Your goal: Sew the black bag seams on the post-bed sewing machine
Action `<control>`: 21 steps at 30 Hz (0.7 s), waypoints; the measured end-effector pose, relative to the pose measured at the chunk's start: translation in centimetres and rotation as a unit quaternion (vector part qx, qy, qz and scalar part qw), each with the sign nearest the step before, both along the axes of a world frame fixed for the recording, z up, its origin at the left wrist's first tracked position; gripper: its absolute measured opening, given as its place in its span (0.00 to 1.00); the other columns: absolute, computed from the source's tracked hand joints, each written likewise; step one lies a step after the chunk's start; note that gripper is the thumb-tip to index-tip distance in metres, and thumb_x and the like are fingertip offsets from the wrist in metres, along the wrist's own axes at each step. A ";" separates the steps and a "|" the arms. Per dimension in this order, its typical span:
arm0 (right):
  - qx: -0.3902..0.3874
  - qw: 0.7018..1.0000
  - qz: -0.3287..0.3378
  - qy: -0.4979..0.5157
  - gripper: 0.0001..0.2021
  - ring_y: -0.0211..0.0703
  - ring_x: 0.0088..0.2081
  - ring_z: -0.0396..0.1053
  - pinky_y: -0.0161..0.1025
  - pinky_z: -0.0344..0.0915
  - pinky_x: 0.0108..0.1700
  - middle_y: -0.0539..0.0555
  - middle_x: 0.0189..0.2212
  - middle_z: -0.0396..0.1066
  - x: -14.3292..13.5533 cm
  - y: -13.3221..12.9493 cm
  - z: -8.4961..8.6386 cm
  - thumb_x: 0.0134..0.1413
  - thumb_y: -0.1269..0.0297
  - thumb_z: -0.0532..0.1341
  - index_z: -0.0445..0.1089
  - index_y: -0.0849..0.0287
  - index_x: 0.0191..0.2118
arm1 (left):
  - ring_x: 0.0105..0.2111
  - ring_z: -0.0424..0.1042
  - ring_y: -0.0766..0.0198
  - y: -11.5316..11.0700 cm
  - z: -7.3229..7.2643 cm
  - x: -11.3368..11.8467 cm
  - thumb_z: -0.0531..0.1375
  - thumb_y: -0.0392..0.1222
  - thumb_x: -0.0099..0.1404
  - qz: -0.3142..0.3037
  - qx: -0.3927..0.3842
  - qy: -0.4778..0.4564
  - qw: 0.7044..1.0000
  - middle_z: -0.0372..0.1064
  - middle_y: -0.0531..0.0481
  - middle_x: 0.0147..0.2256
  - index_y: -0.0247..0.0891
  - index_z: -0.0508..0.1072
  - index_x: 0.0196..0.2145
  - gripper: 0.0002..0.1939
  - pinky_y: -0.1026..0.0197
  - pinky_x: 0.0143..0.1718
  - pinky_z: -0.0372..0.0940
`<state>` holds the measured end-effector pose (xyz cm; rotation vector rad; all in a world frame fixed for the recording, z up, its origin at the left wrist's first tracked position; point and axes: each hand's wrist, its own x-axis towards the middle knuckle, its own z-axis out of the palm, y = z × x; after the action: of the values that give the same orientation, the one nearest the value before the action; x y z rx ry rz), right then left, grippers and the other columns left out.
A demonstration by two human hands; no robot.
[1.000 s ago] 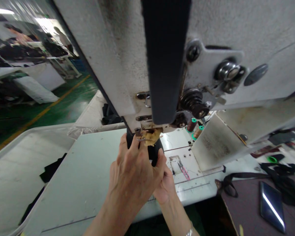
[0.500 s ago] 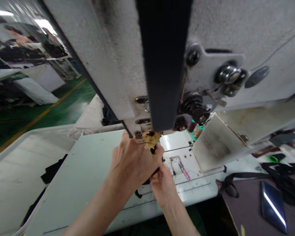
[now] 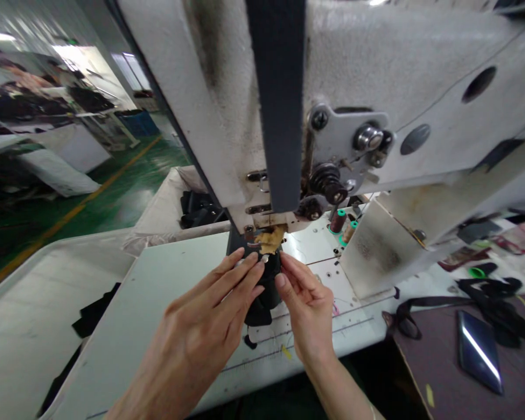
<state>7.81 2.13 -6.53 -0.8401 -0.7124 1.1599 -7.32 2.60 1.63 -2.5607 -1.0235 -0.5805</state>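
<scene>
On pale table [image 3: 157, 280], left hand [image 3: 205, 321] flat on black fabric [image 3: 269, 295], right hand [image 3: 310, 309] pinching it; green floor [image 3: 133, 195] beyond.

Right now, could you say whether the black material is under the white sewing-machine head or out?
Under: the black material shows beneath the white machine head, left fingers over it.

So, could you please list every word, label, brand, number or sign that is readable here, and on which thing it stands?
No text can be read.
Work table: fine ruler-like marks near its front edge; any numbers are too small.
Sewing machine: a dark patch on its upright is too blurred to tell as print.
Black piece: no lettering visible.
</scene>
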 end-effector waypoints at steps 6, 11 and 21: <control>-0.025 1.000 -0.014 -0.006 0.15 0.50 0.58 0.71 0.52 0.64 0.66 0.52 0.54 0.75 -0.3 0.0 -0.5 0.52 0.65 0.72 0.79 0.51 0.48 | 0.61 0.67 0.62 0.7 -0.3 -0.1 0.56 0.25 0.68 -0.033 0.049 0.006 0.998 0.72 0.45 0.57 0.29 0.69 0.56 0.20 0.57 0.66 0.62; -0.040 0.999 -0.011 -0.034 0.15 0.50 0.59 0.71 0.54 0.62 0.67 0.51 0.55 0.74 -0.3 0.2 -0.3 0.53 0.63 0.71 0.79 0.51 0.48 | 0.60 0.68 0.58 1.0 -0.5 -0.1 0.52 0.23 0.67 -0.026 0.063 0.027 0.997 0.73 0.46 0.56 0.31 0.69 0.57 0.22 0.53 0.62 0.67; -0.018 0.999 -0.006 0.046 0.13 0.49 0.58 0.72 0.53 0.62 0.67 0.53 0.53 0.76 -0.6 1.3 -0.4 0.52 0.66 0.71 0.80 0.53 0.45 | 0.53 0.75 0.56 1.7 0.5 0.4 0.50 0.25 0.68 -0.013 0.056 0.047 0.997 0.75 0.48 0.53 0.33 0.75 0.50 0.20 0.52 0.55 0.75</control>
<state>7.21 3.39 -6.92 -0.8145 -0.6116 1.1959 -6.89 4.31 2.16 -2.4812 -0.9017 -0.5042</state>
